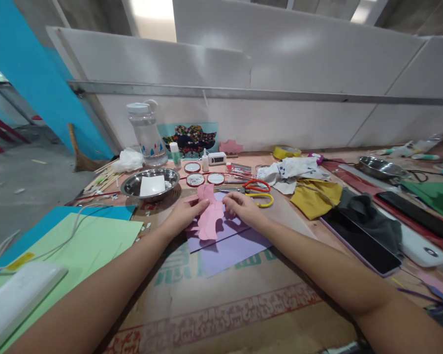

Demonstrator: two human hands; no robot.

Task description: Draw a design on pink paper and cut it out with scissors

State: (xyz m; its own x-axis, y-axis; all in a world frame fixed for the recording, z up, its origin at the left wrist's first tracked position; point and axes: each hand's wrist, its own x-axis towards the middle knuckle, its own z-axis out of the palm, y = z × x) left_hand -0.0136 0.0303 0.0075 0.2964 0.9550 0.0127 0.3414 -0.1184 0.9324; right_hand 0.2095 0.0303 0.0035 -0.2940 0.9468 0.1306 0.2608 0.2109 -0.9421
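A pink paper cut-out with wavy edges is pinched between the thumb and fingers of my left hand. At its right edge is my right hand, its fingers curled together; whatever they hold is too small to make out. Beneath both hands lie purple paper sheets on a printed board. Just beyond my right hand rest scissors with a red handle and others with a yellow handle.
A metal bowl holding white paper stands left of the hands, near a water jug. Small round red-rimmed dishes sit ahead. Green paper lies left; a phone and yellow cloth lie right.
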